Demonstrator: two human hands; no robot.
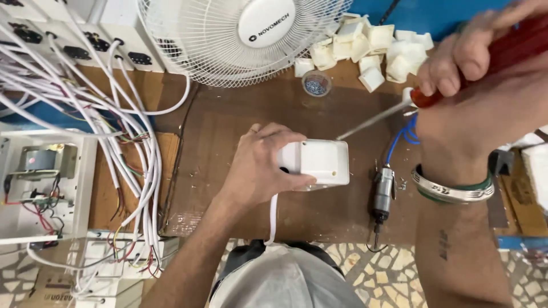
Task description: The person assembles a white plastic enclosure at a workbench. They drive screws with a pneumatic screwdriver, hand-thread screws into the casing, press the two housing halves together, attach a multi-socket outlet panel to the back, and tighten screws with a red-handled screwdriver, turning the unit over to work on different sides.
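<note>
A white plastic box, rectangular with rounded corners, is held down near the middle of a brown wooden bench by the left hand, whose grip is closed around the box's left end, thumb along the near edge and fingers over the top. A white cord is seen running from under the box toward the person. A screwdriver with a red handle is clasped in the right hand, the grip wrapped tight around the handle; its metal shaft is angled down to the left, and the tip is poised at the box's upper right corner, though contact cannot be confirmed. A silver bangle and a green band are worn on the right wrist. Just right of the box, a grey powered driver with a blue coiled hose is laid on the bench. At the far edge, a white fan is stood behind its wire guard, a round white badge at the hub. To its right, a heap of white foam blocks is piled, and a small clear cup of screws is set in front. On the left, bundles of white cables are spread over white socket boxes and an opened white casing.
</note>
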